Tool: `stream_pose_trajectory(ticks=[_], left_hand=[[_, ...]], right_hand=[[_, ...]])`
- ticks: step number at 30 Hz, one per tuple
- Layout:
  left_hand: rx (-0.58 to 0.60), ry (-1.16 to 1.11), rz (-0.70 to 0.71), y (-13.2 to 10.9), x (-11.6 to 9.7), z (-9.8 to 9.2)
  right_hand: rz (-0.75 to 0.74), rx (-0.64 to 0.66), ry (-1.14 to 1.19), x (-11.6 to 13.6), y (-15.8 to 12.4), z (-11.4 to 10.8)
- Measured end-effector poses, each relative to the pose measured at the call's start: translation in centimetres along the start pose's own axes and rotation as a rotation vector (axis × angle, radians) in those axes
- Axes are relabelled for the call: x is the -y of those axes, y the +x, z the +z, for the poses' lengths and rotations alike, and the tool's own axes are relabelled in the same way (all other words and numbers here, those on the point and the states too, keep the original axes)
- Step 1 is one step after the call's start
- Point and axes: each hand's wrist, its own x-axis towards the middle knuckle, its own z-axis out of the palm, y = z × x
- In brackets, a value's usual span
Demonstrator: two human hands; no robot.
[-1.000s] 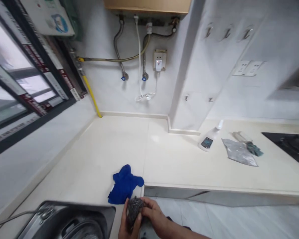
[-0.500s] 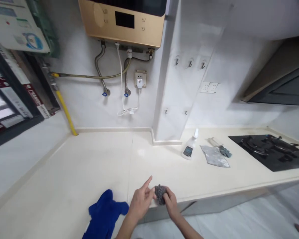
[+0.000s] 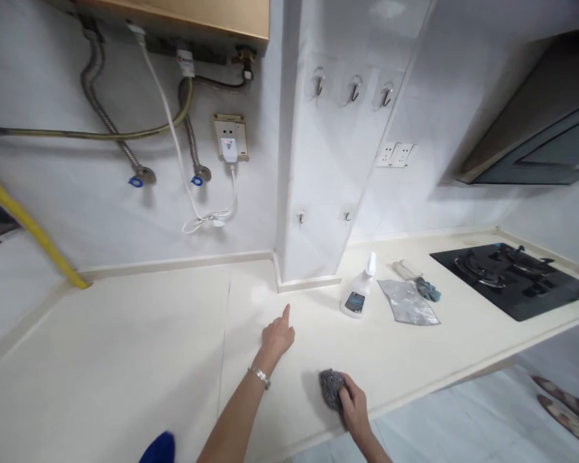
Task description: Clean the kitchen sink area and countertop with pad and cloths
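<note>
While one cream countertop [image 3: 125, 354] spans the view, it bears one black gas cooktop [image 3: 514, 281], one silvery sheet [image 3: 408, 302] and one white spray bottle [image 3: 358, 292]. Of two hands, the left hand [image 3: 277, 335] extends its index finger; whether the curled ones hold anything, I cannot tell. The right hand [image 3: 354, 405] grips one steel-wool scourer [image 3: 331, 388] by its right side, at the countertop's front; contact is unclear. Probably light, springy and scratchy, it suits a full-fingered hold round its bulk. Five wall hooks [image 3: 320, 83] show.
</note>
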Motion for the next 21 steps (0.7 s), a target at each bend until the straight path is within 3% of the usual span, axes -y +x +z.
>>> stream_pose_trajectory(ticks=[6, 8, 11, 15, 19, 21], left_hand=[[-0.026, 0.072, -0.076, 8.7, 0.2, -1.5], [-0.026, 0.059, -0.104, 9.9, 0.8, -1.3], [-0.027, 0.009, -0.144, 9.5, 3.2, -1.3], [-0.116, -0.085, -0.291, 4.7, 10.7, -3.6], [-0.237, -0.234, -0.5, -4.3, 20.8, -6.9], [-0.277, -0.331, -0.569, -9.7, 24.8, -7.0]], right_hand=[[-0.118, 0.027, -0.062, -1.2, 0.3, -0.3], [-0.137, -0.003, -0.107, -2.5, 0.0, -0.9], [-0.095, -0.03, -0.168, -5.0, -0.8, -2.2], [-0.024, 0.0, -0.209, -6.6, -1.1, -3.1], [-0.008, 0.007, -0.216, -4.7, -0.7, -2.3], [0.022, -0.031, -0.226, -3.9, -0.3, -2.1]])
